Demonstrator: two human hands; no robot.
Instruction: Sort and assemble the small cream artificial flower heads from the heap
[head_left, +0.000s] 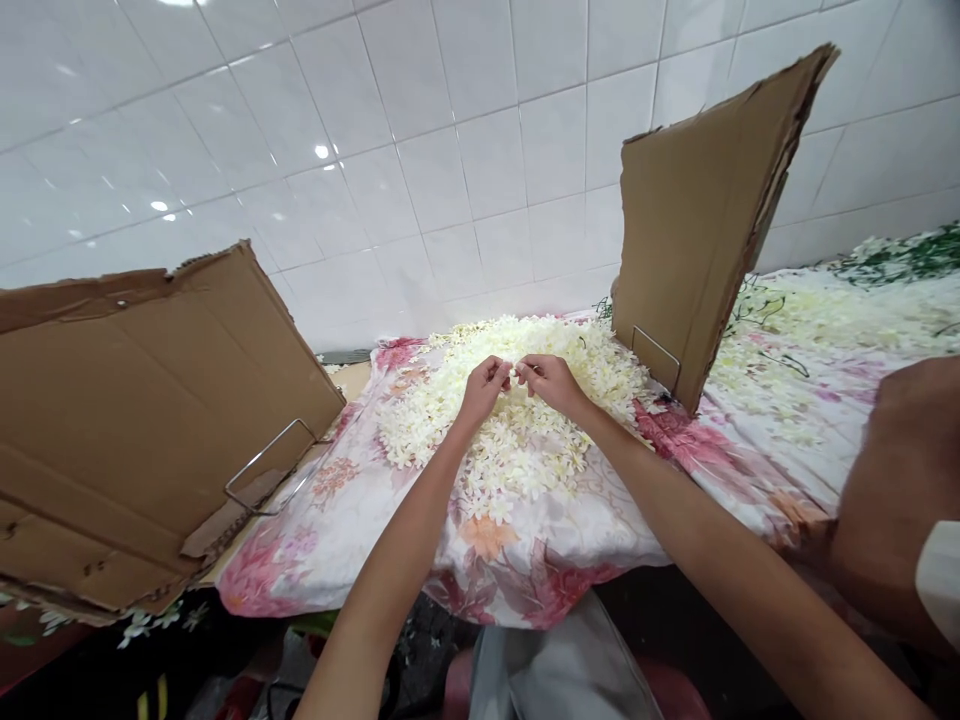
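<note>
Both hands meet above a wide heap of small cream-white flowers (517,450) on a floral cloth (330,530). The fingers of my left hand (487,385) are pinched together at the heap's middle. Close beside it on the right, my right hand (549,380) has its thumb and forefinger drawn together, fingertips nearly touching those of the left. Something tiny and pale lies between the fingertips, too small to make out.
Cardboard panels stand at left (150,420) and right (694,220), with metal wire bookends (274,465) at their feet. More flowers (780,390) lie beyond the right panel. Another person's arm (900,480) is at far right. A tiled wall (487,150) rises behind.
</note>
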